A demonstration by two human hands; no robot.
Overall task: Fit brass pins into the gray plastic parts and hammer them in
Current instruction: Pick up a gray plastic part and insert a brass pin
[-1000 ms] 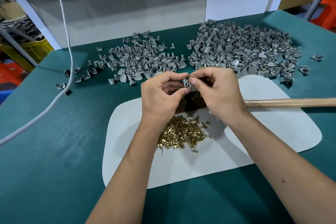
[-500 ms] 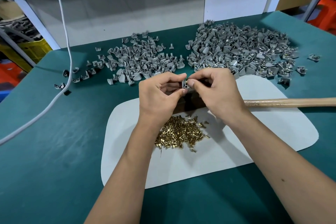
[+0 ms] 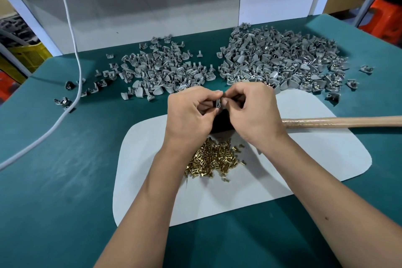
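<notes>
Compared with a moment ago almost nothing has changed: the left hand [image 3: 191, 115] and the right hand [image 3: 253, 113] still pinch one gray plastic part [image 3: 218, 102] between their fingertips, above the far edge of the white mat [image 3: 304, 169]. I judge the pin is still being fitted. The brass pins [image 3: 214, 158] lie near, under the wrists. The hammer handle [image 3: 339, 121] waits on the right. Gray piles [image 3: 278, 61] cover the far surface [image 3: 54, 180].
</notes>
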